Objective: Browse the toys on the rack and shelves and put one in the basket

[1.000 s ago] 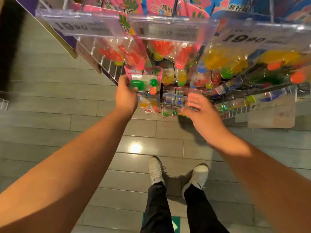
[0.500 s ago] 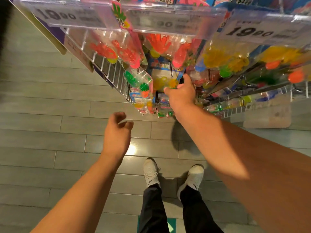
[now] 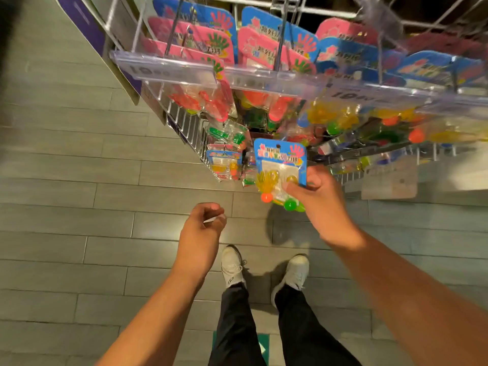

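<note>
Hidden, cropped and blurred parts

The rack (image 3: 184,122) runs off the top and right of the frame; the price strip (image 3: 169,68) across its front is smeared, its figures hardly readable. The right hand (image 3: 320,202) covers the lower right corner of the toy pack (image 3: 280,167), whose print is too small to read. The lower packs (image 3: 224,159) behind it are jumbled and unclear. Both forearms are cut off by the bottom edge.

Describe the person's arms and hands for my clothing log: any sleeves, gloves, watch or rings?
Both forearms are bare up to the frame's edge: no sleeves show. The left hand and right hand wear no gloves, and no watch, band or ring is visible on either wrist or on the fingers that show.
</note>
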